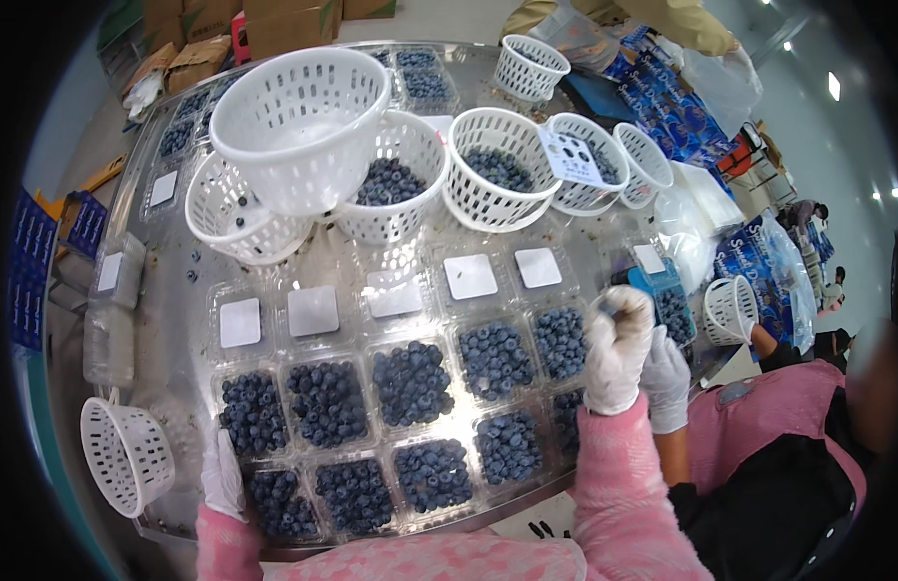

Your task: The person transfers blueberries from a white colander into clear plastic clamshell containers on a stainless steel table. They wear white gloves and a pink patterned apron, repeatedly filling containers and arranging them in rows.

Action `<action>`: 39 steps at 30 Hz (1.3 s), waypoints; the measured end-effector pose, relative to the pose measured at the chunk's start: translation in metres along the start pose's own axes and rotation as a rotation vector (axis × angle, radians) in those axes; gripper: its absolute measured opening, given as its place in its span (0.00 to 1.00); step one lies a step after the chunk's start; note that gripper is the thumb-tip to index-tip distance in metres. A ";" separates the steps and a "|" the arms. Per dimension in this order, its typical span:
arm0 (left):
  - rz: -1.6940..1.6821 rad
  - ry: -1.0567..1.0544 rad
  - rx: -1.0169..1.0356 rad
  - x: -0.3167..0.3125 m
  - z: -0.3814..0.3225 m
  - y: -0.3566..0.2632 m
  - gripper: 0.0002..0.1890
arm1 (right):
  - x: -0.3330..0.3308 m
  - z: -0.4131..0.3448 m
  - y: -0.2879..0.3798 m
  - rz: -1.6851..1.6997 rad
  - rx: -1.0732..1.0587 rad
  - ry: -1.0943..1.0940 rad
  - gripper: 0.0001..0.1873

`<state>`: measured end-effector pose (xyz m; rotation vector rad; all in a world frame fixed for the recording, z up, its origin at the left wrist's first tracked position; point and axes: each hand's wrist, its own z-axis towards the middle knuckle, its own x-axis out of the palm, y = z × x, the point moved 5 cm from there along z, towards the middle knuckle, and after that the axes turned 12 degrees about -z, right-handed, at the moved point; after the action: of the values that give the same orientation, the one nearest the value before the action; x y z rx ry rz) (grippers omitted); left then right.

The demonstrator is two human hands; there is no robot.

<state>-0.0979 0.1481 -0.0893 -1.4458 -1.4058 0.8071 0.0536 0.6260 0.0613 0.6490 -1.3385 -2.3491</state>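
Observation:
My left hand (pixel 222 476), in a white glove, lies flat against the outer side of the leftmost open clear plastic clamshells of blueberries (pixel 253 414). Its thumb side faces the berries. My right hand (pixel 617 356), also gloved, is raised above the right end of the clamshells, beside a tray of blueberries (pixel 559 341). Its fingers curl in towards the thumb; whether a berry sits between them is too blurred to tell. Two rows of filled clamshells stand in front of me, including blueberries in the near row (pixel 433 476). Lids with white labels (pixel 312 311) lie folded back behind the far row.
White perforated baskets (pixel 498 171), some holding blueberries, line the back. A large basket (pixel 300 131) is stacked on others. A co-worker's gloved hand (pixel 665 381) is close to my right hand, near a blue scale-like device (pixel 649 279). Another basket (pixel 129 457) leans at left.

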 end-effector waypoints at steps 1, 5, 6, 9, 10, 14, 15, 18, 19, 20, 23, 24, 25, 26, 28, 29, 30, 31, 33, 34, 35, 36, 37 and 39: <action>0.001 -0.021 0.022 -0.005 -0.004 0.000 0.21 | -0.009 0.015 -0.004 -0.054 0.023 -0.118 0.11; 0.622 -0.071 -0.071 0.003 -0.006 -0.020 0.20 | -0.052 0.138 -0.005 -0.784 -0.140 -0.280 0.19; 0.950 0.072 0.281 -0.004 0.001 -0.024 0.20 | -0.108 0.175 -0.041 -0.807 -0.106 -0.280 0.25; 1.200 0.222 0.424 -0.035 0.024 0.024 0.20 | -0.190 0.255 -0.049 -0.529 0.100 -0.032 0.29; 1.092 0.132 0.309 -0.047 0.025 0.024 0.21 | -0.141 0.230 -0.019 -0.501 0.079 0.022 0.26; 0.245 -0.110 -0.011 -0.034 0.002 0.011 0.21 | -0.005 0.092 0.032 -0.499 0.049 0.679 0.17; 0.117 -0.091 -0.038 -0.026 0.002 0.011 0.21 | 0.014 0.058 0.032 -0.374 0.164 0.826 0.15; -0.021 -0.003 -0.060 -0.021 0.005 0.015 0.22 | 0.043 -0.030 0.018 -0.206 0.531 1.124 0.12; -0.033 0.040 -0.042 -0.018 0.007 0.013 0.22 | 0.054 -0.049 0.018 -0.243 0.266 1.193 0.11; -0.129 0.076 -0.148 -0.001 0.004 0.000 0.23 | 0.054 -0.070 0.008 -0.208 0.234 1.198 0.10; 0.040 0.104 -0.142 -0.005 0.006 -0.006 0.24 | 0.065 -0.113 0.014 -0.528 -0.104 1.230 0.18; 0.106 0.110 -0.129 -0.010 0.008 -0.005 0.24 | 0.068 -0.126 0.013 -0.574 -0.167 1.190 0.20; 0.161 0.121 -0.122 -0.012 0.010 -0.004 0.24 | 0.069 -0.139 0.010 -0.623 -0.227 1.148 0.23; 0.207 0.135 -0.112 -0.014 0.012 -0.003 0.24 | 0.067 -0.151 0.008 -0.622 -0.242 1.127 0.24; 0.254 0.148 -0.101 -0.020 0.014 -0.001 0.24 | 0.066 -0.160 0.018 -0.587 -0.179 1.111 0.23; 0.266 0.153 -0.101 -0.023 0.014 0.000 0.25 | 0.063 -0.166 0.020 -0.585 -0.138 1.122 0.23; 0.276 0.157 -0.111 -0.023 0.014 0.000 0.25 | 0.059 -0.171 0.021 -0.580 -0.062 1.156 0.21; 0.287 0.160 -0.119 -0.023 0.013 0.000 0.26 | 0.054 -0.175 0.026 -0.544 -0.078 1.143 0.21; 0.356 0.170 -0.174 -0.015 0.010 -0.007 0.26 | 0.040 -0.184 0.035 -0.480 -0.105 1.114 0.21; 0.415 0.173 -0.219 -0.008 0.006 -0.017 0.26 | 0.033 -0.185 0.042 -0.464 -0.083 1.129 0.20; 0.475 0.178 -0.263 -0.003 0.004 -0.020 0.26 | 0.022 -0.187 0.043 -0.399 -0.001 1.099 0.20; 0.424 0.154 -0.204 -0.009 0.009 -0.010 0.27 | 0.009 -0.187 0.045 -0.333 0.075 1.065 0.20; 0.405 0.188 -0.216 -0.012 0.011 -0.010 0.27 | -0.002 -0.188 0.046 -0.266 0.151 1.025 0.20; 0.327 0.192 -0.202 -0.016 0.015 -0.007 0.27 | -0.018 -0.173 0.062 -0.369 0.244 0.887 0.22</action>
<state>-0.1165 0.1339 -0.0904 -1.8904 -1.1461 0.7180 0.1693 0.4832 0.0424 1.8614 -1.1178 -1.7174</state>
